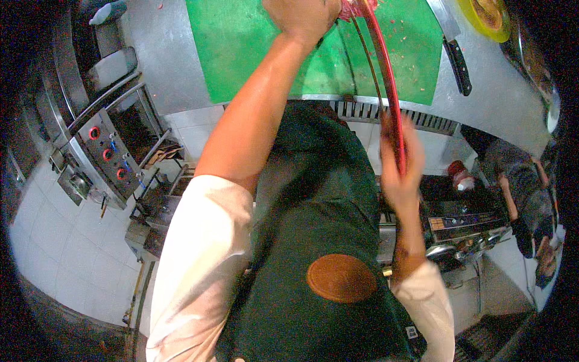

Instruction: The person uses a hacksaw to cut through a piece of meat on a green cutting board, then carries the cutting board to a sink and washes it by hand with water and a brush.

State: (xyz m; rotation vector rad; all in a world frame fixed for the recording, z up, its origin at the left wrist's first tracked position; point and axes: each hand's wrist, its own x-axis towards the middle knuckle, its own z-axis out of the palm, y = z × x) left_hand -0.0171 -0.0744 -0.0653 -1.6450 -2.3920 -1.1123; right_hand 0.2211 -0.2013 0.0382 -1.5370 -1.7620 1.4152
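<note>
Steel counter [160,57] spans the top of the frame, with a green board [253,72] laid on it and small scraps scattered over the board's right part. From where I stand, a piece of red meat [348,11] shows at the top edge, on the board and partly out of view. The left hand [304,15] is right beside it, upper centre; its fingers are cut off or hidden, so I can't tell whether they grip the meat. The right hand [403,163], a little blurred, is wrapped around the near end of a red-framed saw [386,63]. That saw slants from right of centre up to the meat, its thin blade left of the curved frame.

At upper right, a black-handled knife [456,57] lies beside the board, near a yellow bowl [496,36]. A dark apron [301,217] fills the middle. Red knobs [108,154] dot a panel at left; another person [525,187], darkly dressed, is at the right edge.
</note>
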